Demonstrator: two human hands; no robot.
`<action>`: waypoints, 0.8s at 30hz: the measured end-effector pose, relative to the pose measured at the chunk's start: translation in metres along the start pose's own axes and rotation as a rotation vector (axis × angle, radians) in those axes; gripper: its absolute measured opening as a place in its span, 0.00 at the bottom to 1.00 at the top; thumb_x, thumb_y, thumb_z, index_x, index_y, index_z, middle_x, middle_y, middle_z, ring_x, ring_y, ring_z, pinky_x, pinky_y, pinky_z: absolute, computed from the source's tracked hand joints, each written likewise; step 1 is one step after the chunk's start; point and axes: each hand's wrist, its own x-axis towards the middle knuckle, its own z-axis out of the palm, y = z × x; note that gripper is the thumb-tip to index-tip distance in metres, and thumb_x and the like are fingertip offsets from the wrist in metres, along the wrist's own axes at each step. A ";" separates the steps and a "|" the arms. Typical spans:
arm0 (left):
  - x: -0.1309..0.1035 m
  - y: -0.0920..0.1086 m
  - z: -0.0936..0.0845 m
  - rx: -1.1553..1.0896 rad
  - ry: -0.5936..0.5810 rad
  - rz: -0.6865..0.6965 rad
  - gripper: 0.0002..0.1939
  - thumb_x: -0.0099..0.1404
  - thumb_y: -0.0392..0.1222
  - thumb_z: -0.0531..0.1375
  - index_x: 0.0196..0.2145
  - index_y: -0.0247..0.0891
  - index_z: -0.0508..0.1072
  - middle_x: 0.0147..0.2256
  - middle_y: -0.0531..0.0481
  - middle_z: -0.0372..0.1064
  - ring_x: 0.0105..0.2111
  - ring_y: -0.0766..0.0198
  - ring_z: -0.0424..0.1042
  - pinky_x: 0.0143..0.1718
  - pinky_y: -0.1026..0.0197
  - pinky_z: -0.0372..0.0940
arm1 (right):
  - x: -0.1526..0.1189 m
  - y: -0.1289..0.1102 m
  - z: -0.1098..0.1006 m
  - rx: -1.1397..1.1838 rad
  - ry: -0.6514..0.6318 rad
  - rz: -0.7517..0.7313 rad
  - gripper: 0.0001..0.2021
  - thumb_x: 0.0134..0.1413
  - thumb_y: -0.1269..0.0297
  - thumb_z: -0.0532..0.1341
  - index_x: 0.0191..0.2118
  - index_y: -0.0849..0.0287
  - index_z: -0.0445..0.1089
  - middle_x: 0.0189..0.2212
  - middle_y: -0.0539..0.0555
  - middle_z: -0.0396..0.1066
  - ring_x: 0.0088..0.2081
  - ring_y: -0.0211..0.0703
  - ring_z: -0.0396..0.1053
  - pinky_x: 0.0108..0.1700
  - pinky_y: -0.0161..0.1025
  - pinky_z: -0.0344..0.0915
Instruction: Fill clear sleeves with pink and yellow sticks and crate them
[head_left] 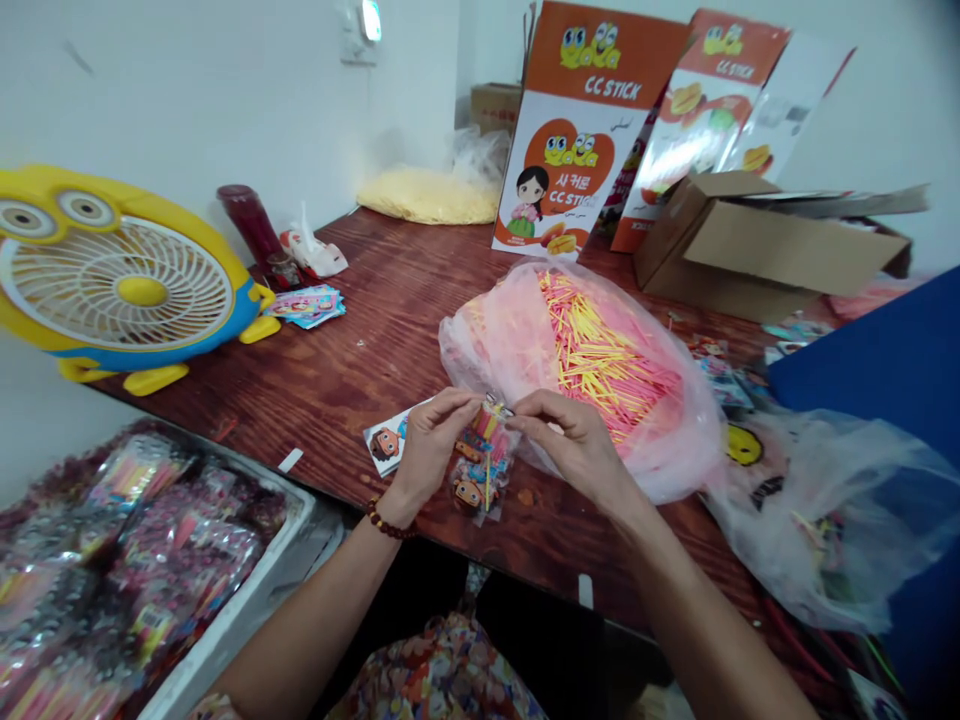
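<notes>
Both hands meet over the table at a small clear packet (484, 470) with pink and yellow sticks and cartoon pictures in it. My left hand (442, 430), a beaded bracelet at its wrist, pinches the packet's upper left corner. At the upper right corner, my right hand (566, 430) holds the packet between thumb and finger. Just behind lies a large pinkish plastic bag (495, 340), open at the top, full of loose pink and yellow sticks (600, 350). A cartoon card (386, 443) lies flat beside my left hand.
A yellow fan (142, 290) stands at the left, near a dark red bottle (251, 225) and cards (307, 305). A bin of filled packets (187, 540) is lower left. Printed boxes (577, 130), an open carton (787, 250) and a clear bag (847, 520) are right.
</notes>
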 end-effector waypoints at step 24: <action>-0.004 -0.003 -0.012 -0.091 -0.257 -0.404 0.16 0.50 0.46 0.72 0.34 0.33 0.80 0.28 0.51 0.76 0.28 0.64 0.72 0.34 0.62 0.66 | 0.008 0.005 -0.004 0.012 0.065 -0.086 0.05 0.59 0.64 0.61 0.37 0.56 0.74 0.36 0.53 0.75 0.38 0.41 0.72 0.40 0.39 0.66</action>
